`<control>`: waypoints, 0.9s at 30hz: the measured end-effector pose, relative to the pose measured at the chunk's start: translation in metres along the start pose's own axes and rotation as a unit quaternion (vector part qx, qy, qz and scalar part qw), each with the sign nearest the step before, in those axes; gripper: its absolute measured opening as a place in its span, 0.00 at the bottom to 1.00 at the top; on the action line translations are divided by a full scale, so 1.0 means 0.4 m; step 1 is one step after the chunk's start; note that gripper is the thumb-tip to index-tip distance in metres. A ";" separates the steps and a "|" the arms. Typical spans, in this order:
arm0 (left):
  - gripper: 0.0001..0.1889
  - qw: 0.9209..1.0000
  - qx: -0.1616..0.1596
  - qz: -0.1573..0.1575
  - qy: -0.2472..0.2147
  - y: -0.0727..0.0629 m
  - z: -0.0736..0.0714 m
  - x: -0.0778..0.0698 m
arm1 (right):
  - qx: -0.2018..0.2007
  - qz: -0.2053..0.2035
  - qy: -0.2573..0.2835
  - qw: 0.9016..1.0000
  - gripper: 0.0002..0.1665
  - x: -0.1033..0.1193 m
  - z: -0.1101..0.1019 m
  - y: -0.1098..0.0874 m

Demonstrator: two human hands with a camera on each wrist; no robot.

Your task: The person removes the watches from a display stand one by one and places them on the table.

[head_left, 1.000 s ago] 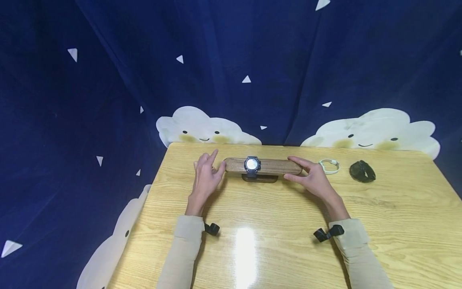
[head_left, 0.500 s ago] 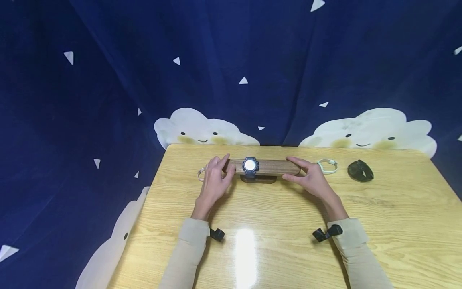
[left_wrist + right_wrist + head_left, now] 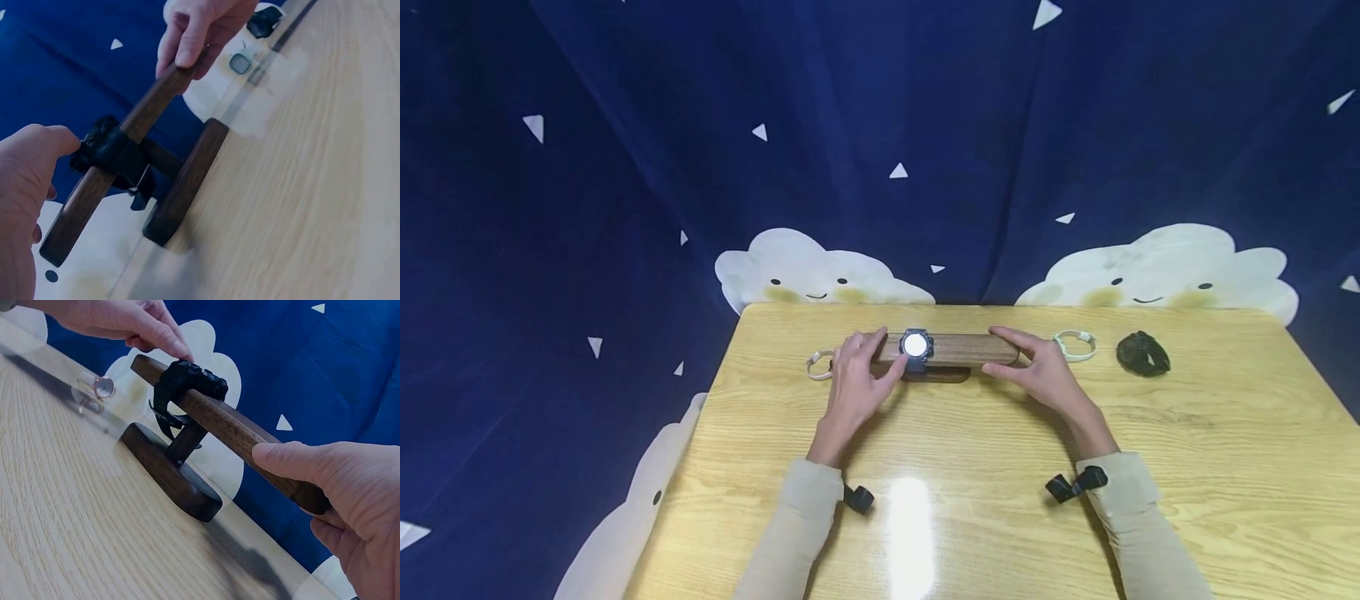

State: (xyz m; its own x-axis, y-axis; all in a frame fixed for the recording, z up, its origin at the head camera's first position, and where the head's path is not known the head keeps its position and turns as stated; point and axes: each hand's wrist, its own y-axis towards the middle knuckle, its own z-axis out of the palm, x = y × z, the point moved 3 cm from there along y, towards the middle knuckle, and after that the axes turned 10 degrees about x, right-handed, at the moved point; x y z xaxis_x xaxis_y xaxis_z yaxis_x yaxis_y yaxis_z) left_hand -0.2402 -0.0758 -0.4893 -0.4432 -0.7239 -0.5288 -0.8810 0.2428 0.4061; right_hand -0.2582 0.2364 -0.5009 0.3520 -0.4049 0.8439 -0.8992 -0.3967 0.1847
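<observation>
A dark wooden T-shaped watch stand stands on the table, with a chunky black wristwatch strapped round its crossbar. The right hand grips the bar's right end, thumb on the near side and fingers behind. My left hand is at the bar's left part, thumb tip right at the watch's edge and forefinger reaching over the bar. In the right wrist view, the left hand's tip meets the watch case. The watch strap hangs round the bar in the left wrist view, above the stand's base.
Left of the stand lies a light-banded watch, with a round face in the right wrist view. To the right are a pale-strapped watch and a black watch. A blue curtain hangs behind the table's far edge.
The left hand has moved right along the bar from its left end to the watch, uncovering the light-banded watch. The right hand keeps its grip on the stand.
</observation>
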 end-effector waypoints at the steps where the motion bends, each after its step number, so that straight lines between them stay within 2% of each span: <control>1: 0.32 1.000 -0.001 0.002 0.003 -0.001 0.004 -0.002 | 0.000 0.001 0.000 1.000 0.39 0.000 0.000 0.000; 7: 0.32 1.000 -0.007 0.006 0.009 -0.005 0.027 -0.017 | -0.003 0.006 -0.002 1.000 0.38 0.005 0.003 -0.003; 12: 0.33 1.000 -0.020 0.010 0.010 -0.008 0.039 -0.031 | 0.002 0.010 -0.001 1.000 0.37 0.063 0.002 -0.011; 15: 0.33 1.000 -0.020 0.010 0.021 -0.006 0.044 -0.038 | 0.000 0.007 -0.007 1.000 0.37 0.052 0.001 -0.009; 19: 0.34 0.999 -0.025 0.009 0.039 -0.008 0.051 -0.044 | -0.005 0.006 -0.010 1.000 0.38 0.007 0.006 0.000; 27: 0.34 0.997 -0.054 -0.014 0.057 -0.018 0.064 -0.064 | -0.001 0.008 -0.010 1.000 0.38 0.001 0.004 -0.002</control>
State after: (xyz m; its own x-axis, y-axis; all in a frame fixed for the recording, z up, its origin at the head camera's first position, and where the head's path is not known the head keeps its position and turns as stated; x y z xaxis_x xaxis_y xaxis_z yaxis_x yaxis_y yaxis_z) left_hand -0.2266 -0.0426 -0.4977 -0.3912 -0.7993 -0.4562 -0.8671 0.1540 0.4737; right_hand -0.2569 0.2353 -0.5015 0.3431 -0.4275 0.8364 -0.9051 -0.3887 0.1726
